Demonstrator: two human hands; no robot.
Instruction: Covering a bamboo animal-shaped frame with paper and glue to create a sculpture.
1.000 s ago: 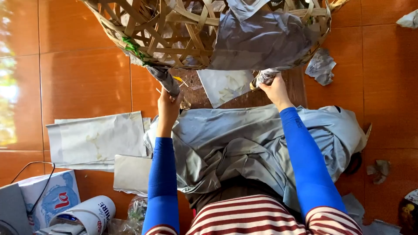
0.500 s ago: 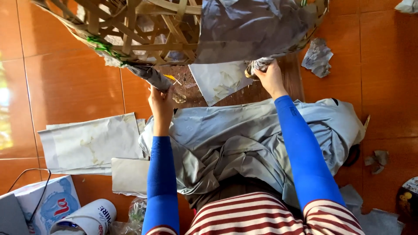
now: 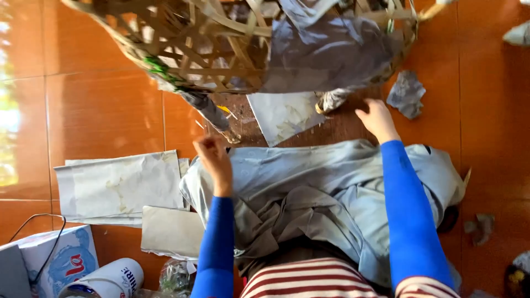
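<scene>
A woven bamboo frame (image 3: 221,44), partly covered with grey paper (image 3: 331,49), fills the top of the view. Two of its legs are wrapped in paper: one on the left (image 3: 212,113) and one on the right (image 3: 331,100). My left hand (image 3: 214,159) hovers just below the left leg with its fingers curled closed; I see nothing in it. Close to the right leg but not touching it, my right hand (image 3: 376,117) has its fingers spread. A grey cloth (image 3: 320,193) lies over my lap under both blue-sleeved arms.
A grey paper sheet (image 3: 284,113) lies under the frame. Flat paper sheets (image 3: 118,185) and a cardboard piece (image 3: 171,232) lie on the orange tile floor at left. A box (image 3: 61,259) and a white cylinder (image 3: 107,278) sit bottom left. Paper scraps (image 3: 406,94) lie at right.
Both hands have drawn back from the frame's wrapped legs toward my body. The right hand has let go of the right leg and spread its fingers.
</scene>
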